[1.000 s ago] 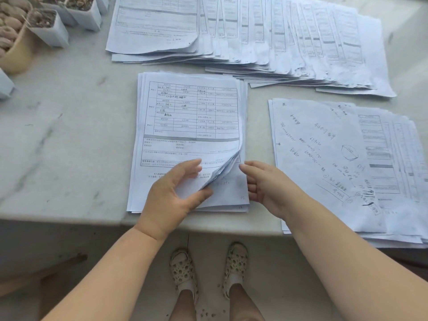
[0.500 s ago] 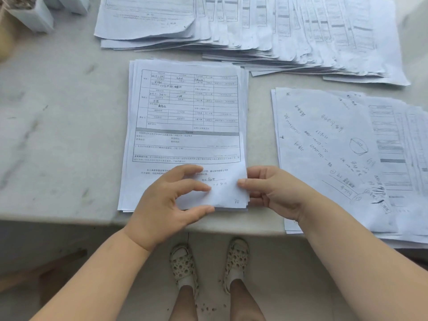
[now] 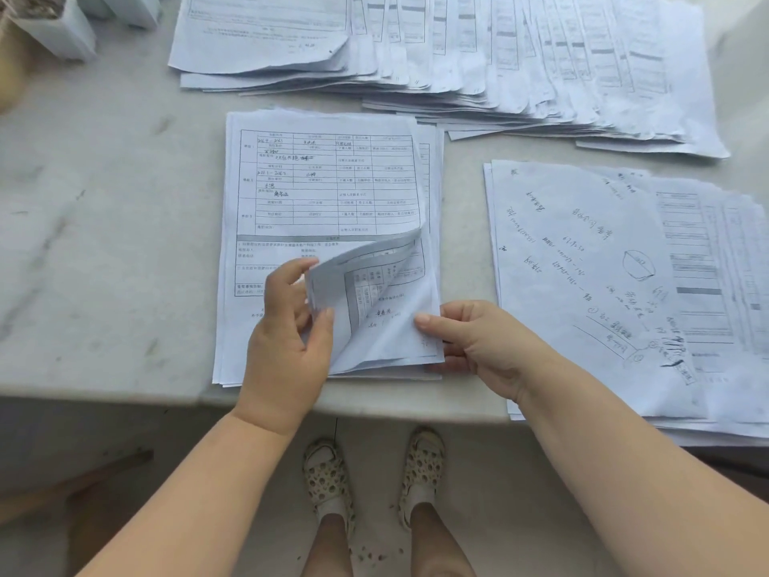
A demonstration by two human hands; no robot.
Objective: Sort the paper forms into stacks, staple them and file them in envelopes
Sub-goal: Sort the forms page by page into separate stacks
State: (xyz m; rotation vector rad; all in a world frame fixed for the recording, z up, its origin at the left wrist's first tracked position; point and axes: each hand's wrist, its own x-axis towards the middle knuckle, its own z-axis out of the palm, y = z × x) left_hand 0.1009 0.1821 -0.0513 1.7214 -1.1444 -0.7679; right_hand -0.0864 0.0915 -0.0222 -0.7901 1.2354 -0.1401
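A stack of printed forms [image 3: 328, 189] lies in front of me near the table's front edge. My left hand [image 3: 287, 347] pinches the lower right corner of the top sheets [image 3: 366, 268] and curls it up and leftward, so the printed underside shows. My right hand [image 3: 478, 343] rests at the stack's lower right corner, thumb on the sheet below and fingers under the edge. To the right lies a second stack [image 3: 582, 264] topped by a sheet with handwriting. Several fanned-out forms [image 3: 478, 43] spread across the back of the table.
The marble table [image 3: 104, 243] has bare surface to the left of the stack. White planter pots [image 3: 54, 22] stand at the back left corner. The table's front edge [image 3: 125, 393] runs just below the stack; my feet in patterned shoes [image 3: 328, 481] stand beneath.
Half a second ago the top sheets lay flat under both hands. Now my left hand has curled their lower right corner up and leftward, while my right hand stays at the stack's corner.
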